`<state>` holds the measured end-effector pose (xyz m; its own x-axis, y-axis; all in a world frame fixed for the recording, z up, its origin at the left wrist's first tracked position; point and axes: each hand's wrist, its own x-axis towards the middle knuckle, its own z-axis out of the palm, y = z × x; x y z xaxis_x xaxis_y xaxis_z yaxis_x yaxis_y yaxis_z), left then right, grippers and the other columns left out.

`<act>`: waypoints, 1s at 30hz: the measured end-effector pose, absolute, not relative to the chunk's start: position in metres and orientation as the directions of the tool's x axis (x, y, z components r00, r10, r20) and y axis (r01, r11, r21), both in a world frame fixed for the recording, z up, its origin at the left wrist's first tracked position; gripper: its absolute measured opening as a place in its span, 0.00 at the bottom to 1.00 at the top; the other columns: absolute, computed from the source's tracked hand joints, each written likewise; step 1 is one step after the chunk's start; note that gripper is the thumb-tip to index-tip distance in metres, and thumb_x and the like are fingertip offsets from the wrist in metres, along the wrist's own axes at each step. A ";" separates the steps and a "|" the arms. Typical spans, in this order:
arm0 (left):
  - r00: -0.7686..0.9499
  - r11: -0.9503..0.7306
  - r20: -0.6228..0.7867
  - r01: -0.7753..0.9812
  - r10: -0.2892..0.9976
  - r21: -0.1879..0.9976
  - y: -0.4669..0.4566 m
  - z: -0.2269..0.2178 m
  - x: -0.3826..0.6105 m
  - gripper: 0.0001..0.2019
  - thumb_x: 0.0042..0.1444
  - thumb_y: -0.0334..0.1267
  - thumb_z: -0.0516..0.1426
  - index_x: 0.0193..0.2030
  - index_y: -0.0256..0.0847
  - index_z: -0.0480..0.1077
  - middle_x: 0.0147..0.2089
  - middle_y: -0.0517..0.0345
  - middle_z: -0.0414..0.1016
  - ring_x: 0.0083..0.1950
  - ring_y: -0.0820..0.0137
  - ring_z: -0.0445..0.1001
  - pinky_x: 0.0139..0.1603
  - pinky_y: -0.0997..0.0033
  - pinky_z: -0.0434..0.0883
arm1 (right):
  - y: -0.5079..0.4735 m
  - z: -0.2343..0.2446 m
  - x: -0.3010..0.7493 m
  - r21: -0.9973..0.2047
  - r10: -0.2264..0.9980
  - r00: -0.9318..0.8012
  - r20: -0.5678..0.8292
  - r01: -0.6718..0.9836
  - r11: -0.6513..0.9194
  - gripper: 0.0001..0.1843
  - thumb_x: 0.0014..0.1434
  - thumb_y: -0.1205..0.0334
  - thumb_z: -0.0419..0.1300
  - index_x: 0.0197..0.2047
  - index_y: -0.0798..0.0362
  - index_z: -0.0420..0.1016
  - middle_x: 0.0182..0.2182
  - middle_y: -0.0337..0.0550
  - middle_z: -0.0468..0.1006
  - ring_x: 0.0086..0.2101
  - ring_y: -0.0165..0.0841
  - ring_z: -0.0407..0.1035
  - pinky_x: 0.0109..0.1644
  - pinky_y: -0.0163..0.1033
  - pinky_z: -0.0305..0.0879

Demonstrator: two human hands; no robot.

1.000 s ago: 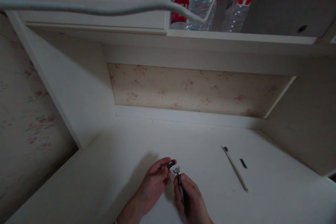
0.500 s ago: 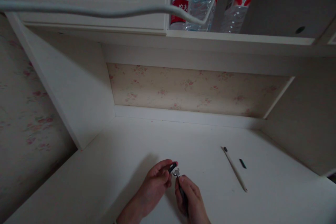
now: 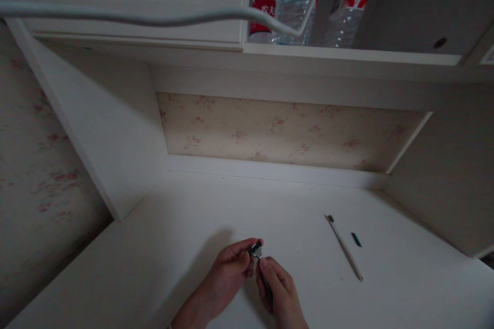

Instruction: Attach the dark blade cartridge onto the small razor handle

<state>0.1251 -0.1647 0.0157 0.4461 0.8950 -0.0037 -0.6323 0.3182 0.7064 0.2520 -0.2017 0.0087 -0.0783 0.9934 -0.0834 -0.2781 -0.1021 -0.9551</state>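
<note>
Both hands are close together, low in the middle of the view, above the white desk. My left hand (image 3: 230,266) pinches a small black piece (image 3: 255,247) with a light patch, which looks like a razor head, between thumb and fingertips. Wrapped around a dark handle (image 3: 267,288) is my right hand (image 3: 281,288); the handle looks like a razor handle. Its silvery forked end (image 3: 258,253) points up and meets the black piece. Whether the two parts are locked together cannot be made out. Fingers hide much of both.
A thin pale stick (image 3: 345,249) with a dark tip lies on the desk (image 3: 185,205) to the right, beside a small dark green strip (image 3: 356,239). Overhead, a white curved bar (image 3: 154,19) crosses before a cabinet shelf holding plastic bottles (image 3: 295,5). Side panels (image 3: 104,123) flank the desk.
The gap between the black piece and the handle's forked end has closed. My right hand has shifted slightly up and left; my left hand has barely moved.
</note>
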 end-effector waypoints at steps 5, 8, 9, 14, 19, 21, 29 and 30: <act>0.470 0.309 0.017 -0.608 0.883 0.731 -0.165 0.019 0.123 0.20 0.48 0.39 0.67 0.48 0.35 0.76 0.28 0.56 0.72 0.29 0.75 0.62 0.37 0.72 0.59 | -0.202 0.010 0.253 -0.953 0.992 -0.077 -0.096 -0.280 -0.113 0.26 0.54 0.37 0.58 0.27 0.54 0.66 0.15 0.27 0.51 0.16 0.22 0.39 0.18 0.31 0.33; 0.464 0.303 0.015 -0.602 0.886 0.739 -0.167 0.021 0.123 0.19 0.46 0.41 0.68 0.46 0.36 0.77 0.31 0.54 0.75 0.30 0.75 0.62 0.40 0.70 0.60 | -0.203 0.014 0.253 -0.956 0.993 -0.071 -0.091 -0.274 -0.108 0.26 0.53 0.36 0.58 0.26 0.54 0.66 0.15 0.28 0.51 0.16 0.22 0.40 0.18 0.31 0.34; 0.455 0.296 0.012 -0.600 0.890 0.743 -0.167 0.021 0.122 0.19 0.45 0.41 0.68 0.44 0.37 0.78 0.35 0.52 0.76 0.31 0.75 0.63 0.40 0.70 0.60 | -0.204 0.015 0.253 -0.956 0.994 -0.063 -0.093 -0.274 -0.107 0.27 0.52 0.36 0.58 0.25 0.54 0.66 0.15 0.28 0.52 0.16 0.22 0.40 0.18 0.32 0.34; 0.431 0.267 0.017 -0.587 0.902 0.764 -0.167 0.019 0.121 0.14 0.45 0.39 0.68 0.41 0.41 0.79 0.50 0.48 0.75 0.35 0.73 0.66 0.43 0.70 0.62 | -0.202 0.019 0.254 -0.952 0.994 -0.074 -0.086 -0.289 -0.103 0.28 0.51 0.36 0.59 0.21 0.53 0.62 0.14 0.29 0.52 0.16 0.22 0.42 0.18 0.32 0.34; 0.411 0.220 0.035 -0.557 0.911 0.801 -0.166 0.020 0.119 0.13 0.44 0.38 0.68 0.40 0.43 0.80 0.51 0.48 0.76 0.41 0.68 0.69 0.44 0.69 0.63 | -0.202 0.019 0.258 -0.959 0.993 -0.108 -0.057 -0.271 -0.085 0.28 0.51 0.36 0.59 0.21 0.54 0.62 0.14 0.30 0.53 0.16 0.22 0.43 0.19 0.32 0.34; 0.402 0.210 0.035 -0.550 0.915 0.808 -0.166 0.021 0.119 0.13 0.44 0.38 0.68 0.39 0.44 0.80 0.51 0.48 0.76 0.44 0.65 0.70 0.45 0.68 0.63 | -0.202 0.020 0.258 -0.966 0.994 -0.098 -0.048 -0.248 -0.071 0.28 0.52 0.36 0.59 0.22 0.54 0.64 0.15 0.30 0.53 0.16 0.23 0.43 0.19 0.32 0.35; 0.389 0.235 -0.002 -0.552 0.921 0.800 -0.167 0.021 0.121 0.14 0.43 0.39 0.69 0.39 0.42 0.80 0.51 0.48 0.76 0.39 0.70 0.70 0.45 0.70 0.64 | -0.204 0.023 0.254 -0.969 0.998 -0.033 -0.062 -0.238 -0.068 0.28 0.51 0.35 0.59 0.23 0.55 0.67 0.15 0.30 0.52 0.16 0.23 0.42 0.19 0.33 0.32; 0.392 0.237 -0.002 -0.553 0.920 0.799 -0.167 0.022 0.121 0.14 0.43 0.39 0.69 0.39 0.42 0.80 0.51 0.48 0.76 0.38 0.71 0.70 0.45 0.70 0.64 | -0.205 0.024 0.254 -0.970 0.998 -0.025 -0.062 -0.233 -0.066 0.28 0.51 0.35 0.59 0.23 0.55 0.67 0.15 0.30 0.52 0.16 0.23 0.42 0.19 0.33 0.32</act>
<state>0.1208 -0.1674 0.0215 0.3922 0.9199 -0.0017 -0.5526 0.2371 0.7990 0.2537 -0.2048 0.0237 -0.0246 0.9978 -0.0616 -0.2334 -0.0657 -0.9702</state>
